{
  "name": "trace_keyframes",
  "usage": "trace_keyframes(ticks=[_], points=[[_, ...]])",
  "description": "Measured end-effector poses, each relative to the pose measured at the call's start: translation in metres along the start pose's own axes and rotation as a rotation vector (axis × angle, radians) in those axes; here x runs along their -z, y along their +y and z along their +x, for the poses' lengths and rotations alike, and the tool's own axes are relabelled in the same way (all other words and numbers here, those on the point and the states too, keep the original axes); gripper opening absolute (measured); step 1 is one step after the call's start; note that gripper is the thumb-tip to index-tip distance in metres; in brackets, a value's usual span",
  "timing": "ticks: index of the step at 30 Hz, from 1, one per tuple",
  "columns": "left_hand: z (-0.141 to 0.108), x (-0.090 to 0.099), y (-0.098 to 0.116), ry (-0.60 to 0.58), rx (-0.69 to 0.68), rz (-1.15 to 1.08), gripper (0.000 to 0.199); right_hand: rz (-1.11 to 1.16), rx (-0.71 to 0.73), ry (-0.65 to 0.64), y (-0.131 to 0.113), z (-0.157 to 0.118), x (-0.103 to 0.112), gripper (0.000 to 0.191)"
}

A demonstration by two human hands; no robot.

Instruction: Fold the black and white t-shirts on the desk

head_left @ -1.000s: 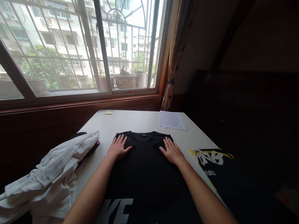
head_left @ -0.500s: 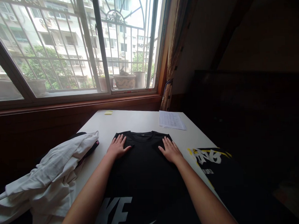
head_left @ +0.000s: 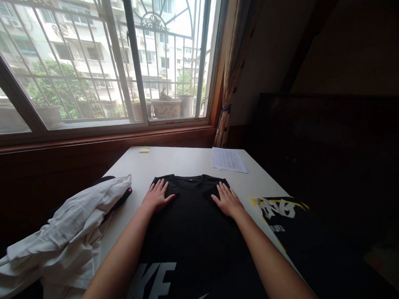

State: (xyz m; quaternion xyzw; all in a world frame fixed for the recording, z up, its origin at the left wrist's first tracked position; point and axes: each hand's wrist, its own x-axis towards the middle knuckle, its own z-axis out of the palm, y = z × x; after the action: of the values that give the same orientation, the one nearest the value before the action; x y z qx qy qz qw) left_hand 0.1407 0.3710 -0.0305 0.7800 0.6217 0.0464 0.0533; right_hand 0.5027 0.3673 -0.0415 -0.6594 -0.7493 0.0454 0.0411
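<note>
A black T-shirt (head_left: 196,229) with pale grey lettering low on its front lies spread on the white table (head_left: 173,161), its collar toward the window. My left hand (head_left: 157,196) rests flat on the left shoulder area, thumb pointing inward and fingers apart. On the opposite shoulder, my right hand (head_left: 227,200) lies flat in the same way, fingers spread. The sleeves appear turned inward under or beside my hands. My forearms cover the shirt's side edges, and its lower part runs out of view.
Rumpled white and dark clothes (head_left: 73,225) are heaped at the left. A black garment with white and yellow print (head_left: 278,209) lies at the right edge. Written paper sheets (head_left: 229,160) and a yellow sticky note (head_left: 144,149) sit at the back, below a barred window (head_left: 99,61).
</note>
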Motion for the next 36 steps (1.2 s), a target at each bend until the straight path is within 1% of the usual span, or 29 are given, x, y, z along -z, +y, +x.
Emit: trace_keyframes(ticks=[23,29,36], points=[[0.000,-0.001,0.000,0.014,0.008,0.008,0.098,0.003,-0.001,-0.012,0.002,0.002,-0.002,0.086],[-0.004,-0.002,0.002,0.009,0.019,0.014,0.099,0.000,0.010,-0.023,0.002,0.003,-0.001,0.086],[-0.013,-0.005,0.002,0.033,0.058,0.008,0.098,0.003,0.052,-0.032,0.001,0.003,0.003,0.085]])
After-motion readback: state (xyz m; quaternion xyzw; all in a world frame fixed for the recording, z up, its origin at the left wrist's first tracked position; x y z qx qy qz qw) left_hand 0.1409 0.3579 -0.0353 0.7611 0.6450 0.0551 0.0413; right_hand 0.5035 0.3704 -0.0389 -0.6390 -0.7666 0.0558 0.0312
